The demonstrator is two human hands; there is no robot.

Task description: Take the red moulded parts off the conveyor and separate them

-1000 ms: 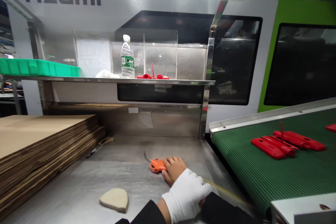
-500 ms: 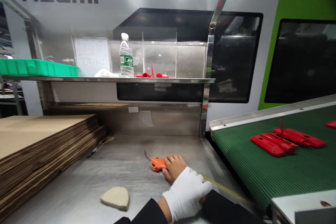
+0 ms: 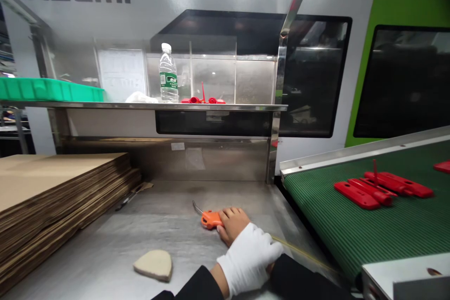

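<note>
My right hand, bare-fingered, is closed around the handle of an orange air blow gun lying low over the steel bench. Its thin bent metal nozzle points up and to the left. Across my right wrist lies my left hand in a white glove, its fingers curled over near the right sleeve's cuff; the glove hides much of the right hand. A yellowish hose runs from behind the hands toward the lower right. Left of the hands, a beige rounded pad rests on the bench.
Stacked cardboard sheets fill the left, with a dark slim tool beside them. A green conveyor at right carries red moulded parts. The shelf above holds a water bottle, red parts and a green tray.
The red parts on the conveyor have shifted slightly left and toward me. Both hands and the air blow gun stay in nearly the same place.
</note>
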